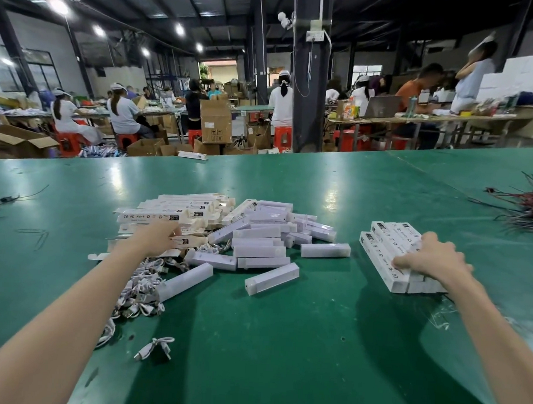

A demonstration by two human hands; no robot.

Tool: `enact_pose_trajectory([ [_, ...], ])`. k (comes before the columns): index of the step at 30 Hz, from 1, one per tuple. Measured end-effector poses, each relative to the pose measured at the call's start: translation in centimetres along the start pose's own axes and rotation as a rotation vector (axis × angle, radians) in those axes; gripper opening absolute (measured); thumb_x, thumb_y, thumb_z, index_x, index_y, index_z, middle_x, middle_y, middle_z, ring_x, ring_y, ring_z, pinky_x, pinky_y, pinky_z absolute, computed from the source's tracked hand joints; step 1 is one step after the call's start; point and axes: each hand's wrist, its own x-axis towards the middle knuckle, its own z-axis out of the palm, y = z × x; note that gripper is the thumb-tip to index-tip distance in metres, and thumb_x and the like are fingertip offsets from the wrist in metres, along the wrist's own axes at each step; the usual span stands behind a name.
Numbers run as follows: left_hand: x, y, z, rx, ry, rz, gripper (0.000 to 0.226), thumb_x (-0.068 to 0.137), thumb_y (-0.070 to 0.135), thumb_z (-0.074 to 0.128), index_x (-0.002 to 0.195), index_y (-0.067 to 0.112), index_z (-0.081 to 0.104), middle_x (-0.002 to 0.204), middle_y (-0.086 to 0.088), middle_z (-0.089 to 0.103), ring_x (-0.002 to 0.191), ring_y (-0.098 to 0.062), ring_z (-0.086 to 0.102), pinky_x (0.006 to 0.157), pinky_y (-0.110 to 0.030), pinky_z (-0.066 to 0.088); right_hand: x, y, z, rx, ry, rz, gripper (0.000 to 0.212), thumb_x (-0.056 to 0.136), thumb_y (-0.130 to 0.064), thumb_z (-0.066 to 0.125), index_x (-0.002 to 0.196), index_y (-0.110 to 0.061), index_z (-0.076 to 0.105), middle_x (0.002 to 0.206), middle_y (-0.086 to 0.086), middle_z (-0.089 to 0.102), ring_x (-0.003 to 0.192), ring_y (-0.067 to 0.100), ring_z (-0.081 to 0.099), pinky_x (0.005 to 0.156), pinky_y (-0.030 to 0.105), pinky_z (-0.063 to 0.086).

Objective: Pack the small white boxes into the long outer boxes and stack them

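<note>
Several small white boxes (261, 247) lie in a loose heap at the middle of the green table (283, 340). To their left is a pile of flat long outer boxes (167, 215) with printed labels. My left hand (157, 236) reaches into that pile, its fingers on one flat outer box; the grip is hidden. On the right stands a stack of packed long boxes (388, 256). My right hand (433, 261) rests on top of this stack, fingers curled over its near end.
White charging cables (139, 291) lie tangled below my left forearm, one loose cable (155, 348) nearer me. A bundle of dark wires (524, 207) lies at the right edge. Other workers sit at benches beyond the table.
</note>
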Motion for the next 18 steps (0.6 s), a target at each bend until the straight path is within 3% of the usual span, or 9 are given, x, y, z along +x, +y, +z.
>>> enact_pose_trajectory([
  [5,0.2,-0.3,0.9,0.074,0.085,0.038,0.018,0.095,0.021,0.059,0.111,0.017,0.055,0.118,-0.004,0.056,0.102,-0.021,0.054,0.088,-0.037,0.048,0.0,0.1,0.0,-0.003,0.003,-0.005,0.081,0.075,-0.047,0.074,0.135,-0.012,0.033,0.136,0.022,0.042,0.123,0.039,0.042,0.099,0.045,0.036],
  [9,-0.4,-0.5,2.1,0.168,0.235,0.106,0.019,0.093,0.006,0.057,0.107,0.018,0.052,0.109,-0.001,0.055,0.089,-0.016,0.052,0.072,-0.026,0.042,0.0,0.1,0.2,-0.020,0.016,-0.014,0.080,0.074,-0.045,0.073,0.135,-0.012,0.033,0.136,0.022,0.042,0.123,0.039,0.042,0.100,0.046,0.036],
  [13,-1.3,-0.5,2.4,0.133,0.309,0.132,0.015,0.093,0.001,0.054,0.091,0.016,0.048,0.093,-0.003,0.059,0.077,-0.019,0.054,0.068,-0.030,0.046,0.1,0.1,0.3,-0.030,0.025,-0.019,0.080,0.074,-0.045,0.073,0.135,-0.011,0.034,0.136,0.022,0.041,0.123,0.039,0.042,0.101,0.047,0.036],
  [18,-2.2,-0.6,1.8,0.050,0.361,0.131,0.014,0.095,0.000,0.049,0.088,0.012,0.046,0.086,-0.010,0.066,0.069,-0.021,0.057,0.065,-0.030,0.046,0.4,0.2,0.4,-0.025,0.025,-0.020,0.079,0.073,-0.045,0.074,0.133,-0.012,0.035,0.134,0.021,0.042,0.122,0.040,0.043,0.099,0.047,0.036],
])
